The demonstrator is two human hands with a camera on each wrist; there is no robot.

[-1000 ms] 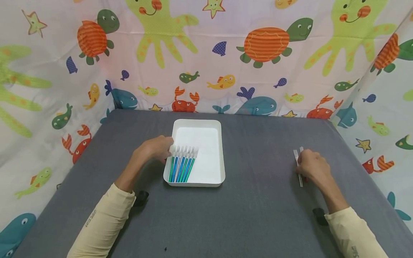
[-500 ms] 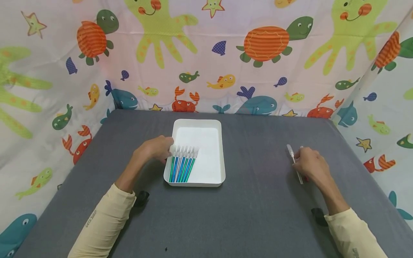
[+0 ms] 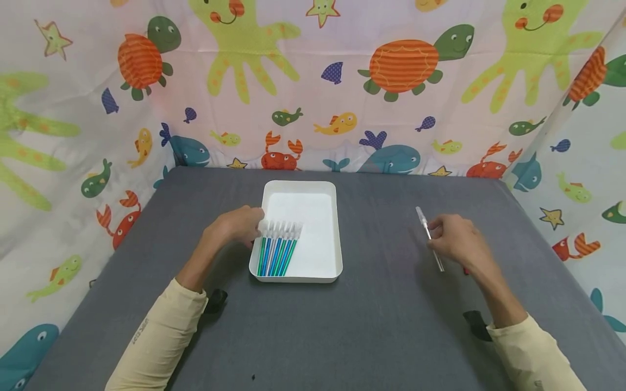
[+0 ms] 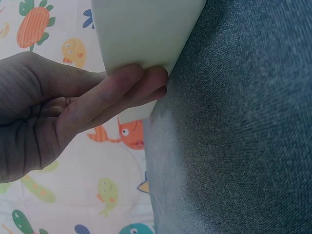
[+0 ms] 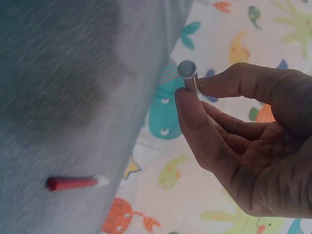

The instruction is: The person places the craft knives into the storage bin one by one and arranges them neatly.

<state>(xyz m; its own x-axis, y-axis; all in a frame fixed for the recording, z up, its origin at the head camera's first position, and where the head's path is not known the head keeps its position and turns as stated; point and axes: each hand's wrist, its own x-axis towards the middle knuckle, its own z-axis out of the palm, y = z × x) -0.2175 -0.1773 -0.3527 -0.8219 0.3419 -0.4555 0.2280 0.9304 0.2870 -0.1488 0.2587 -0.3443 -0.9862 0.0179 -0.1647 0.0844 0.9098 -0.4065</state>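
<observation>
In the head view my right hand (image 3: 457, 239) pinches a silver craft knife (image 3: 434, 248) with a clear cap, above the grey table. The knife leans with its capped end up and away. In the right wrist view its round butt end (image 5: 187, 68) shows past the thumb and index finger. A red craft knife (image 5: 73, 183) with a clear cap lies on the cloth; only a bit of it shows by the right wrist in the head view. My left hand (image 3: 239, 224) grips the left side of a white tray (image 3: 315, 228), fingers (image 4: 122, 85) against its outer wall.
Several capped craft knives (image 3: 276, 255) with blue, green and pale handles lie side by side at the tray's left front. A cloth printed with sea animals (image 3: 313, 81) hangs behind and at both sides of the grey tabletop (image 3: 371, 326).
My right hand has lifted the silver craft knife from beside another one and moved it left toward the tray. The left hand and tray have stayed in place.
</observation>
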